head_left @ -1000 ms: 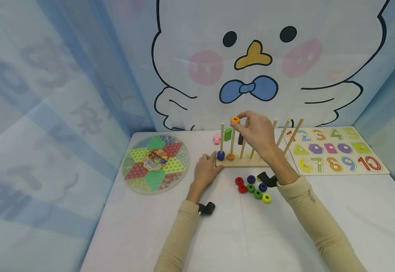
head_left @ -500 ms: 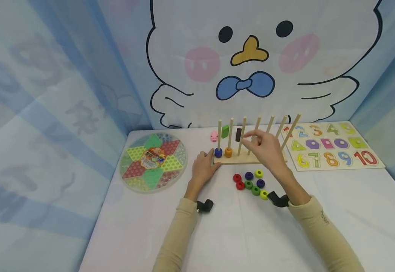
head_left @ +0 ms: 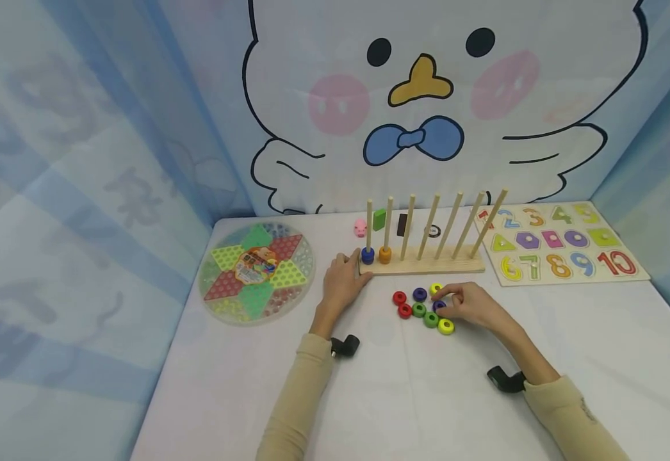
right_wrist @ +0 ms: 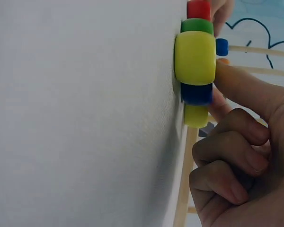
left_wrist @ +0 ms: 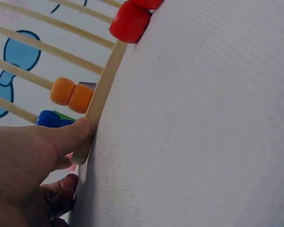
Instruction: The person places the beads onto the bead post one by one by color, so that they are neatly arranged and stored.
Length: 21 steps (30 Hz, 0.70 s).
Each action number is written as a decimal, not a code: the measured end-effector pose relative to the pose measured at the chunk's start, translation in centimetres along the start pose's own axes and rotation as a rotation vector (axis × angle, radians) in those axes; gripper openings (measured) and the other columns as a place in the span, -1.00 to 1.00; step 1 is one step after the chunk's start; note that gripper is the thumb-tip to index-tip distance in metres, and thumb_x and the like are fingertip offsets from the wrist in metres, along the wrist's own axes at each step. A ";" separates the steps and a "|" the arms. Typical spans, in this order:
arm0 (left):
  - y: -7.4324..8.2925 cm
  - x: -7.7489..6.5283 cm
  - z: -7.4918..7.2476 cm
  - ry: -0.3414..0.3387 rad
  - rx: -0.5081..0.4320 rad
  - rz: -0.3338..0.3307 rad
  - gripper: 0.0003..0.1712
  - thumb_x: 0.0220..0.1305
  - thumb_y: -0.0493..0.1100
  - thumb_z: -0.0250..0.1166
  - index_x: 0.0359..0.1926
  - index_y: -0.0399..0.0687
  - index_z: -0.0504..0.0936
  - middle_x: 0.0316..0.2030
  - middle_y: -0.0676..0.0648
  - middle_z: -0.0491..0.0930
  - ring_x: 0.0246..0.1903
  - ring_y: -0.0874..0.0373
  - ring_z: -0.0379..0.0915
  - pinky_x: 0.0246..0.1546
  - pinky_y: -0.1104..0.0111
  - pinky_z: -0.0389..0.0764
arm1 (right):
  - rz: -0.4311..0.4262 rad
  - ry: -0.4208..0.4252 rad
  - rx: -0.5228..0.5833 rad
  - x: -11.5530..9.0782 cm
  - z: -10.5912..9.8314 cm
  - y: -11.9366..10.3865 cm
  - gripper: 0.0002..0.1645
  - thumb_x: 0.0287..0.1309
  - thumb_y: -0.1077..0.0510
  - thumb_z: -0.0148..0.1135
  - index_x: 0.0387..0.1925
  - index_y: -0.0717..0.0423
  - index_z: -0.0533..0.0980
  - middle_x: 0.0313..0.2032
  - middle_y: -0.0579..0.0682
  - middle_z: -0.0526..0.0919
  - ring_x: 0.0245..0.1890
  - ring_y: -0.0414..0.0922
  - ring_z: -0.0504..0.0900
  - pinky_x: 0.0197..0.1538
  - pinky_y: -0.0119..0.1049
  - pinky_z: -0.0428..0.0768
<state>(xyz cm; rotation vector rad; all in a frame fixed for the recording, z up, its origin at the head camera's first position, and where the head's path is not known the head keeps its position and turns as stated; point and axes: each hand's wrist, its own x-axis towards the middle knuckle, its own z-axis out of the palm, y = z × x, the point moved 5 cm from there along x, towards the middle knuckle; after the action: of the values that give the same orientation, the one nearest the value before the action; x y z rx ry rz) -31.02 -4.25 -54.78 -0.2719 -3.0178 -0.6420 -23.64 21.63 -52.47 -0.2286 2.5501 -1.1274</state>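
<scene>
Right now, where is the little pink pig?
In the head view, the pink pig toy is just left of the green block, beyond the left end of the wooden peg rack.

The rack base [head_left: 427, 267] and pegs [head_left: 449, 225] look like smooth, matt wood, the beads [left_wrist: 130, 22] smooth and glossy, the round board [head_left: 256, 298] shiny plastic, the tablecloth [left_wrist: 189, 118] matt, finely textured cloth, the sleeves [head_left: 294, 397] matt fabric.

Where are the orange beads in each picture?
Head: orange beads, right of centre, just below the middle.
Left wrist: orange beads, left side, slightly above the middle.
Right wrist: orange beads, upper right, mostly hidden.
Landmark: blue beads, next to them in every view.
</scene>
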 end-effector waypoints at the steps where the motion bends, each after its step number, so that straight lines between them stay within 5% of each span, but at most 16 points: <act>1: 0.0 0.0 -0.1 0.002 -0.002 0.000 -0.23 0.22 0.22 0.24 0.36 0.00 0.32 -0.18 -0.06 0.41 -0.29 0.13 0.31 -0.34 0.33 0.36 | -0.009 0.018 -0.012 -0.1 -0.1 0.0 -0.63 0.04 0.09 0.39 -0.10 0.15 0.62 -0.75 -0.15 0.22 -0.72 -0.23 0.16 -0.61 -0.39 0.15; 15: -0.2 0.2 0.1 -0.030 -0.008 -0.014 -0.21 0.22 0.26 0.21 0.39 0.08 0.28 -0.18 -0.05 0.39 -0.29 0.14 0.29 -0.33 0.33 0.36 | -0.001 0.067 -0.105 -0.7 0.0 0.4 -0.55 0.05 -0.05 0.39 -0.09 0.15 0.62 -0.73 -0.14 0.29 -0.72 -0.22 0.21 -0.63 -0.38 0.15; 21: -0.3 0.2 0.2 -0.037 -0.008 -0.021 -0.20 0.21 0.27 0.21 0.39 0.10 0.28 -0.18 -0.04 0.38 -0.29 0.15 0.29 -0.33 0.34 0.35 | -0.045 0.208 -0.185 -0.8 -1.1 -2.2 -0.46 0.06 -0.16 0.35 -0.07 0.15 0.61 -0.71 -0.11 0.34 -0.70 -0.18 0.26 -0.62 -0.36 0.18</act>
<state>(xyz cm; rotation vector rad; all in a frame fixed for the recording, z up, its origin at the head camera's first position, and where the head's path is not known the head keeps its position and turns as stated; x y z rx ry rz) -31.28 -4.45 -55.08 -0.2552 -3.0586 -0.6574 -23.31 21.11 -49.95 -0.2257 2.8505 -0.9768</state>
